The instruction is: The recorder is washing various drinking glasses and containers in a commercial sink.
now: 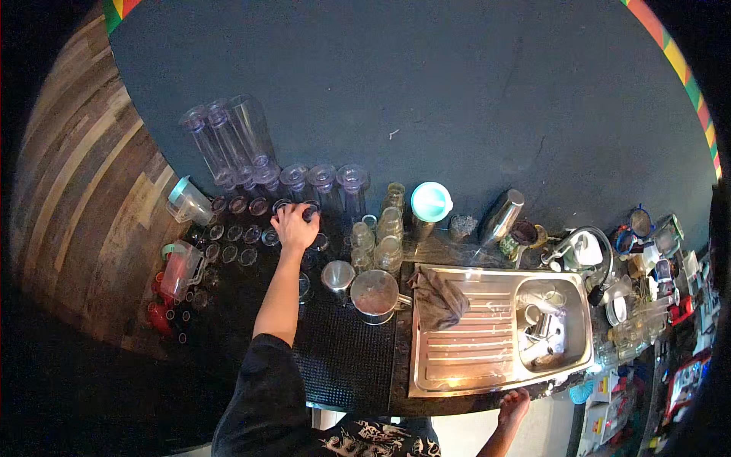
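My left hand (297, 227) reaches over rows of clear drinking glasses (252, 233) on the black counter. Its fingers and thumb are bent down around the rim of a glass (311, 208); the palm hides part of the grip. Just behind stand tall clear tube-shaped vessels (352, 185) with flared tops. Low at the counter's front edge, below the sink (502, 380), is my right hand (515, 403), its fingers loosely curled and nothing visible in them. A dark cloth (438, 300) lies bunched on the ribbed drainboard.
Stacked glasses (389, 251), a metal pot (374, 292) and a smaller metal cup (338, 275) stand left of the sink. The basin holds metal cups (539, 323). A teal-lidded container (432, 202) and a metal shaker (502, 214) line the wall. Plastic pitchers (183, 271) stand far left.
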{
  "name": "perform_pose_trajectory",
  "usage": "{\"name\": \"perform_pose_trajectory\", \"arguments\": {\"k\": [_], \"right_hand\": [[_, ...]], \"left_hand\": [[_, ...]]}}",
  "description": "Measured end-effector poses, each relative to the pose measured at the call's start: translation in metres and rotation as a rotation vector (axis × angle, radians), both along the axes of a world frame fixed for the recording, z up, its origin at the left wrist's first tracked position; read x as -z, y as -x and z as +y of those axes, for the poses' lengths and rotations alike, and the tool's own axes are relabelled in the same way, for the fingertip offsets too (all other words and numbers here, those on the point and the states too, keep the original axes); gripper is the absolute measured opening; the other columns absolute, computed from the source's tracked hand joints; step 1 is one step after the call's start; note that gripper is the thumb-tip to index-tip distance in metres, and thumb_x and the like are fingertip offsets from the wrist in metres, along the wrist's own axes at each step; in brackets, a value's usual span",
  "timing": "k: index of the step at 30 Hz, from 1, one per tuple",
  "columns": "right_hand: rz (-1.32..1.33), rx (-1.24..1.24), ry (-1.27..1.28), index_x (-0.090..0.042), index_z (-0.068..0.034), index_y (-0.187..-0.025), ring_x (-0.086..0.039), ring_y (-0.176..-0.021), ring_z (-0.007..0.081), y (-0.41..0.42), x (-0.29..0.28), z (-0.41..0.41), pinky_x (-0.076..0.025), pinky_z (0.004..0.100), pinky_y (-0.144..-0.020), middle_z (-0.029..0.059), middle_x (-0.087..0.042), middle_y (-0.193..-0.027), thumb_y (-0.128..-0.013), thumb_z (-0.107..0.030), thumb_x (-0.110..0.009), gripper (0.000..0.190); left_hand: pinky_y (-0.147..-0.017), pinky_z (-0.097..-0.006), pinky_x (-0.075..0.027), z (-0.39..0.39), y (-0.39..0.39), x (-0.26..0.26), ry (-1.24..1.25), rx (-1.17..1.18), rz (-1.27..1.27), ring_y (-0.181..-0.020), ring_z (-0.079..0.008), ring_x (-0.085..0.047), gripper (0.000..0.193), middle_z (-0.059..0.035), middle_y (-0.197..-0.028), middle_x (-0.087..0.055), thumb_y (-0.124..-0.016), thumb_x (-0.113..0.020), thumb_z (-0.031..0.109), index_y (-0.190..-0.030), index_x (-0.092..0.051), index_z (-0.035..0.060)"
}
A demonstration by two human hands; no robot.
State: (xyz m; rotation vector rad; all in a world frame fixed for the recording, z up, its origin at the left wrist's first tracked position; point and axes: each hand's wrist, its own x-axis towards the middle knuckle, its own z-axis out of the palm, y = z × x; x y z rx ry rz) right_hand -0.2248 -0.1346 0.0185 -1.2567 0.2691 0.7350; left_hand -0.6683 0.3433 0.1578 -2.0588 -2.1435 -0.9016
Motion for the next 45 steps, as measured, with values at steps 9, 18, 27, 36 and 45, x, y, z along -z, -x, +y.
{"name": "perform_pose_trajectory", "arguments": {"k": [9, 18, 27, 36, 45], "right_hand": [[0.023, 0.003, -0.120, -0.050, -0.012, -0.090, -0.044, -0.048, 0.0118, -0.033, -0.017, -0.002, -0.038, 0.0254, -0.042, -0.0002, -0.050, -0.064, -0.084, -0.029, -0.047, 0.019], [-0.335, 0.089, 0.110, -0.055, -0.007, -0.068, -0.047, -0.047, 0.0086, -0.110, -0.039, 0.017, -0.038, 0.0214, -0.042, 0.0009, -0.051, -0.058, -0.079, -0.019, -0.062, 0.018], [-0.856, 0.326, 0.603, -0.052, -0.004, -0.091, -0.054, -0.064, 0.0171, -0.336, -0.024, -0.025, -0.044, 0.0298, -0.059, 0.0070, -0.055, -0.070, -0.068, -0.017, -0.069, 0.031], [-1.264, 0.331, 0.695, -0.043, -0.003, -0.112, -0.044, -0.103, 0.0358, -0.487, -0.018, -0.023, -0.037, 0.0399, -0.088, 0.0187, -0.048, -0.106, -0.062, -0.018, -0.073, 0.060], [-1.234, 0.209, 0.603, -0.045, -0.001, -0.091, -0.051, -0.080, 0.0314, -0.507, -0.023, -0.013, -0.043, 0.0361, -0.072, 0.0149, -0.049, -0.084, -0.057, -0.016, -0.074, 0.048]], "left_hand": [[-0.081, -0.0383, -0.041, -0.046, -0.030, -0.036, -0.411, 0.241, -0.238, -0.091, -0.0297, -0.055, 0.024, -0.0138, -0.093, -0.060, -0.073, -0.061, 0.018, -0.092, -0.061, 0.0049], [-0.064, -0.0296, -0.041, -0.255, -0.178, -0.006, -0.128, 0.683, -0.491, -0.066, -0.0194, -0.052, 0.002, -0.0088, -0.070, -0.054, -0.074, -0.053, 0.000, -0.074, -0.053, -0.0022], [-0.060, -0.0300, -0.042, -0.323, -0.394, 0.038, 0.146, 0.909, -0.517, -0.061, -0.0222, -0.053, 0.004, -0.0106, -0.067, -0.056, -0.070, -0.059, 0.001, -0.072, -0.057, -0.0008], [-0.061, -0.0267, -0.045, -0.378, -0.620, 0.080, 0.429, 1.143, -0.483, -0.065, -0.0181, -0.057, 0.008, -0.0090, -0.070, -0.060, -0.070, -0.062, 0.004, -0.077, -0.060, 0.0012], [-0.069, -0.0263, -0.047, -0.393, -0.749, 0.133, 0.777, 1.187, -0.663, -0.074, -0.0142, -0.058, 0.019, -0.0070, -0.079, -0.062, -0.072, -0.063, 0.007, -0.090, -0.059, 0.0013]]}}
